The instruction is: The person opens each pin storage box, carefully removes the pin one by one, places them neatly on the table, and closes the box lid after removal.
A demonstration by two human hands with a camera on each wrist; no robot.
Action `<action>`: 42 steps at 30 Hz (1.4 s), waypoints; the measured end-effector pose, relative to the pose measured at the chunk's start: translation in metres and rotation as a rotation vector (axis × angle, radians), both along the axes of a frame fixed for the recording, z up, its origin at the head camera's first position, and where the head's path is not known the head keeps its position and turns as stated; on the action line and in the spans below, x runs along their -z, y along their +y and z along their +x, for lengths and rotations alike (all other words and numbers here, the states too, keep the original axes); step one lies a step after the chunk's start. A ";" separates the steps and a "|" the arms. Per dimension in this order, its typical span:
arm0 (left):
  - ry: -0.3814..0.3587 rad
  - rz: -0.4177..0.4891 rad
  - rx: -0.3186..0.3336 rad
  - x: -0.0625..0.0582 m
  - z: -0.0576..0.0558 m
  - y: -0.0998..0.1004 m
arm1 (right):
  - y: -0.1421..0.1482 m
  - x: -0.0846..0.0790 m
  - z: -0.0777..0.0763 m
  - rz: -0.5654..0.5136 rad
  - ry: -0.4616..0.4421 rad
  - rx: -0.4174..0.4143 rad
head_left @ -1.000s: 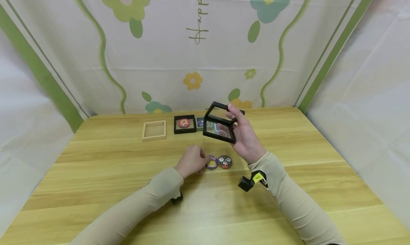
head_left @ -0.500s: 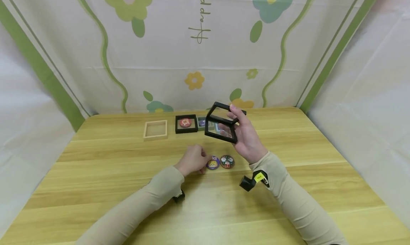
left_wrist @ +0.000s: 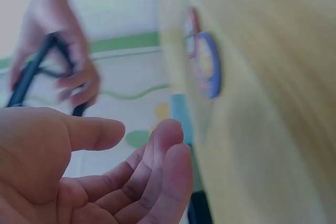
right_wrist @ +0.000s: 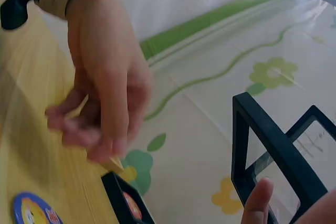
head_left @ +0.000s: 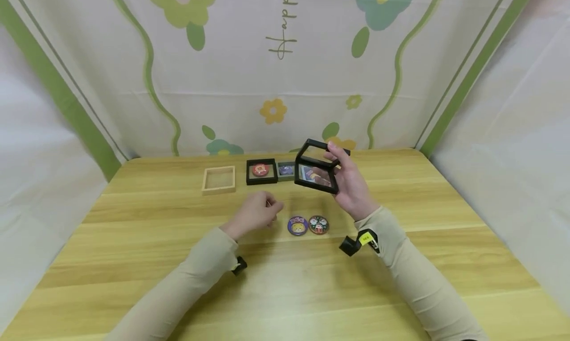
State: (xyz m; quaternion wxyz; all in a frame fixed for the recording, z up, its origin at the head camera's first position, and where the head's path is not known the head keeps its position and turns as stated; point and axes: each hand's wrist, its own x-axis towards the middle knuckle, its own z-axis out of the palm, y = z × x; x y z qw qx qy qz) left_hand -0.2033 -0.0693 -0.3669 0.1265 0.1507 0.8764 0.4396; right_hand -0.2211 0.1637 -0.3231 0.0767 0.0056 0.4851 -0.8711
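Note:
My right hand (head_left: pixel 354 190) holds up a black hinged display frame (head_left: pixel 314 183) with clear panes, its two halves spread apart in a V. In the right wrist view the thumb lies against the display frame (right_wrist: pixel 278 153). My left hand (head_left: pixel 255 211) hovers over the table with nothing in it, fingers loosely bent, and the left wrist view shows a gap between thumb and fingertips. Just right of it lie two round badges: a purple-rimmed badge with a yellow bear (head_left: pixel 297 225) and a dark badge with Christmas figures (head_left: pixel 318 224), side by side.
Along the back of the wooden table (head_left: pixel 147 222) stand a pale wooden frame (head_left: pixel 218 189), a black frame holding a red badge (head_left: pixel 261 170) and a grey frame with a purple badge (head_left: pixel 286 170). A flower-printed cloth (head_left: pixel 249 73) rises behind.
My left hand has let go of the purple-rimmed badge and moved up and left from it. The right hand still holds the spread display frame, shifted slightly right in view.

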 end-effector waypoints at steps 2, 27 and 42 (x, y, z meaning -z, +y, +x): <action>-0.004 0.026 -0.025 -0.004 0.001 -0.006 | 0.007 0.003 -0.006 -0.011 -0.016 -0.005; 0.209 -0.439 0.055 -0.021 0.015 -0.026 | 0.104 0.030 -0.077 0.376 0.102 0.010; 0.227 -0.469 0.052 -0.029 0.022 -0.025 | 0.114 0.050 -0.086 0.662 0.083 -0.122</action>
